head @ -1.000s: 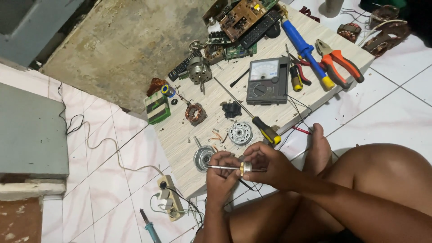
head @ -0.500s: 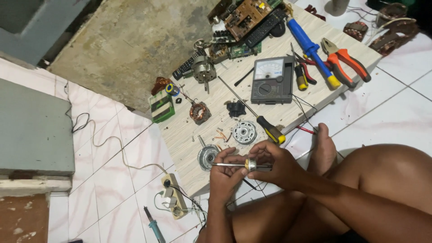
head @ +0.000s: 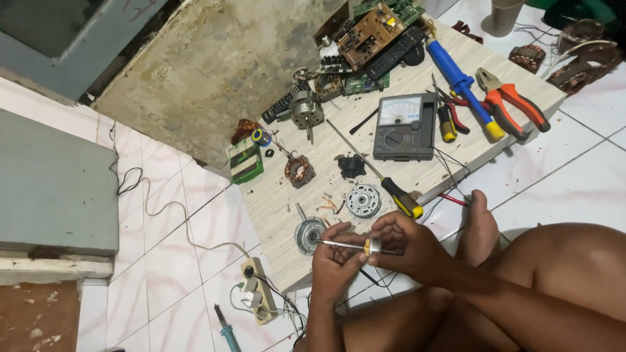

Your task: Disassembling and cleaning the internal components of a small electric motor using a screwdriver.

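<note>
Both my hands meet over the near edge of a pale wooden board (head: pixel 417 163). My left hand (head: pixel 336 257) and my right hand (head: pixel 407 242) together hold a thin metal shaft (head: pixel 342 244) with a small round brass-coloured piece (head: pixel 372 246) on it. Just beyond my left hand lies a round metal motor cap (head: pixel 308 233). A second round metal motor part (head: pixel 363 200) lies beyond my right hand. Next to that part a yellow-and-black screwdriver (head: pixel 399 195) rests on the board.
Further back on the board lie a grey analog meter (head: pixel 405 126), a blue desoldering pump (head: pixel 463 85), orange pliers (head: pixel 515 104), a copper-wound stator (head: pixel 299 170), a small motor (head: pixel 305 109) and circuit boards (head: pixel 372 29). A power strip (head: pixel 255 290) and soldering iron (head: pixel 227 331) lie on the tiled floor.
My hands keep holding the shaft in much the same place; the view has shifted slightly.
</note>
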